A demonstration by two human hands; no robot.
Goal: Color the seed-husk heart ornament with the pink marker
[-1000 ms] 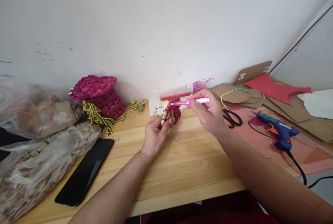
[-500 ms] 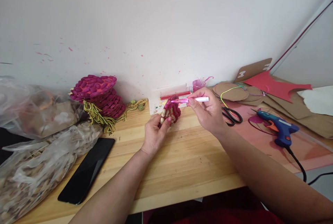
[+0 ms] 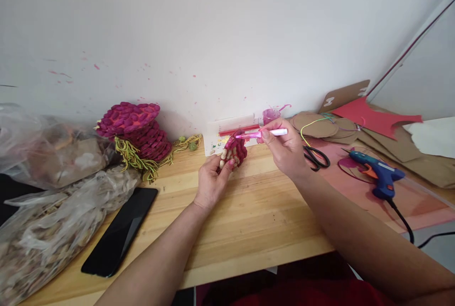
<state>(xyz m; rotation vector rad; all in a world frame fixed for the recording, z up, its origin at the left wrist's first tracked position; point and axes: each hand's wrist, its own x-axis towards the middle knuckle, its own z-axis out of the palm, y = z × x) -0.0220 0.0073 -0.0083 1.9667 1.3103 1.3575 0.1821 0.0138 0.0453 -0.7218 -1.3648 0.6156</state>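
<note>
My left hand [image 3: 212,180] grips a small round piece covered with shells [image 3: 234,152], partly painted dark pink, some shells at its lower left still pale. My right hand [image 3: 284,148] pinches a white-handled paintbrush [image 3: 263,133] stained pink, held level with its tip at the top of the shell piece. Both hands hover above the wooden table [image 3: 227,220] near the wall. A small pink paint cup [image 3: 270,116] stands just behind the brush.
A stack of finished pink shell pieces [image 3: 137,133] with yellow-green cord sits at left. Plastic bags of shells [image 3: 46,211] and a black phone [image 3: 121,232] lie at the left front. Scissors [image 3: 316,156], a blue glue gun [image 3: 377,175], cardboard discs [image 3: 320,125] and red paper [image 3: 373,116] lie right.
My right hand has lifted the brush slightly up and back along the top of the shell piece. The left hand holds steady.
</note>
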